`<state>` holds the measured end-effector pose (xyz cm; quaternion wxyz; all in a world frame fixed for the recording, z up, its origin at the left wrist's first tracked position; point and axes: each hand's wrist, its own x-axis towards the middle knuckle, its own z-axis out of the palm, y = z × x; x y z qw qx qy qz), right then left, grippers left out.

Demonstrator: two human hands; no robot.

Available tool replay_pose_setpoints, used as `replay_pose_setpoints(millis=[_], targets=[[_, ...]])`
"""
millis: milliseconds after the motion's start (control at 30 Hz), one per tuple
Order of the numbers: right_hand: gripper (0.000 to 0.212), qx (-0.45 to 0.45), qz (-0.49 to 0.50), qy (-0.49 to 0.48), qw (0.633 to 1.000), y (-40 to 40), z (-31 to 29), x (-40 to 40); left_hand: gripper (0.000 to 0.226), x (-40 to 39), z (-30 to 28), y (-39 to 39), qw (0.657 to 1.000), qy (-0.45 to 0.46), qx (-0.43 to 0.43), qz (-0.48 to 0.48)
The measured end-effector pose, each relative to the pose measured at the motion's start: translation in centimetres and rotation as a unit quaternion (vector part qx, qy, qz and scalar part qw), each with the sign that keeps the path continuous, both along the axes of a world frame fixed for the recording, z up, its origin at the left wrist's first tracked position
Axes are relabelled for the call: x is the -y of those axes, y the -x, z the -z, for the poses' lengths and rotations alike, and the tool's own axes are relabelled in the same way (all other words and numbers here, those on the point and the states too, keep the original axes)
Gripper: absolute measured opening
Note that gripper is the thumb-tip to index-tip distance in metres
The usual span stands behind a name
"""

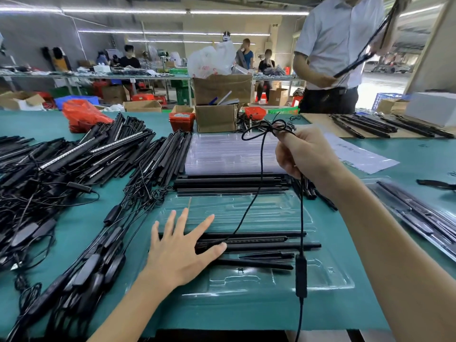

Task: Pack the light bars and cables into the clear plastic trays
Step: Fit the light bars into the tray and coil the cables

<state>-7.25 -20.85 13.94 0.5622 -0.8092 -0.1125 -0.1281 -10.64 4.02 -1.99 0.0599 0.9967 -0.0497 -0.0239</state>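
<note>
A clear plastic tray [328, 280] lies on the green table in front of me, with several black light bars [266, 243] laid across its middle. My left hand [180, 250] lies flat with spread fingers on the tray's left end, thumb touching the bars. My right hand [303, 154] is raised above the tray and grips a bunched black cable [259, 178]. The cable's black controller box [301, 275] dangles below my fist over the tray's right part. A loop runs down to the bars by my left thumb.
A stack of clear trays [229, 154] sits behind, with more black bars [229, 185] before it. Heaps of light bars and cables [64, 164] cover the left. A packed tray [424, 218] lies right. Cardboard boxes [217, 117] stand behind; a person [338, 53] handles bars across the table.
</note>
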Motion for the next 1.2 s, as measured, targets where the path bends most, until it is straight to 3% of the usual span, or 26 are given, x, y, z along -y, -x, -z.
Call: replay_pose_setpoints(millis=[700,833,900,1000,1033,1067,1200], targets=[[0.058,0.017,-0.032,-0.023,0.999,0.6,0.2,-0.4,0.107,0.4,-0.5,-0.1,0.999,0.030,-0.007,-0.016],[0.057,0.009,-0.031,-0.023,0.999,0.6,0.2,-0.3,0.105,1.0,-1.4,0.7,0.996,0.072,0.040,0.039],[0.057,0.010,-0.032,-0.026,0.999,0.6,0.2,-0.2,0.087,1.7,-2.0,1.6,0.969,0.168,0.134,0.123],[0.057,0.009,-0.032,-0.031,0.999,0.6,0.4,-0.2,0.023,3.6,-2.7,3.0,0.848,0.232,0.361,0.311],[0.056,0.009,-0.032,-0.032,0.999,0.6,0.4,-0.2,0.012,4.4,-2.8,3.4,0.823,0.226,0.379,0.358],[0.056,0.008,-0.031,-0.031,0.999,0.6,0.5,-0.3,0.011,5.2,-2.8,3.7,0.820,0.213,0.363,0.389],[0.054,0.004,-0.037,-0.027,0.999,0.5,0.5,-0.6,0.052,7.7,-2.0,3.9,0.909,0.129,0.155,0.364]])
